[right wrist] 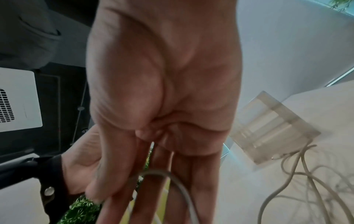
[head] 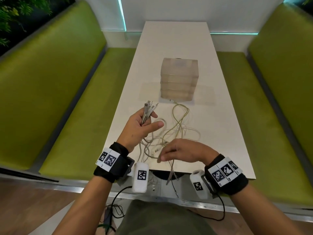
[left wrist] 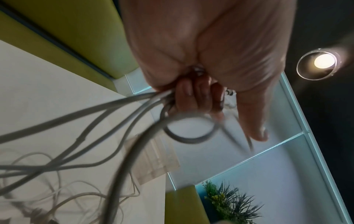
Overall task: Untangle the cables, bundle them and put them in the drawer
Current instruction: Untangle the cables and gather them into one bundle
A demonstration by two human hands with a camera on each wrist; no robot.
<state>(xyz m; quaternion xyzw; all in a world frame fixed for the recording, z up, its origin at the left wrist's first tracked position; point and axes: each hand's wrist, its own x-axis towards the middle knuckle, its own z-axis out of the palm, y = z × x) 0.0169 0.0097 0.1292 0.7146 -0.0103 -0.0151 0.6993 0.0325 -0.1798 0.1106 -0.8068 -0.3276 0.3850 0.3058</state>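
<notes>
Several pale grey cables [head: 171, 133] lie tangled on the white table [head: 220, 133]. My left hand [head: 149, 121] is raised over the table's left edge. It grips a bunch of cable ends [head: 149, 107] with the plugs sticking up and the thumb stretched out. The left wrist view shows the fingers [left wrist: 193, 97] curled round those cables [left wrist: 114, 121]. My right hand [head: 162, 156], palm down near the front edge, pinches one cable [right wrist: 178, 186] between thumb and fingers. The translucent drawer unit [head: 178, 78] stands mid-table with all its drawers closed.
Some cable ends [head: 171, 178] hang over the table's front edge. Green benches [head: 50, 99] flank the table on both sides. A black lead [head: 116, 206] trails on the floor below. One cable end [head: 172, 100] lies right at the drawer unit's foot.
</notes>
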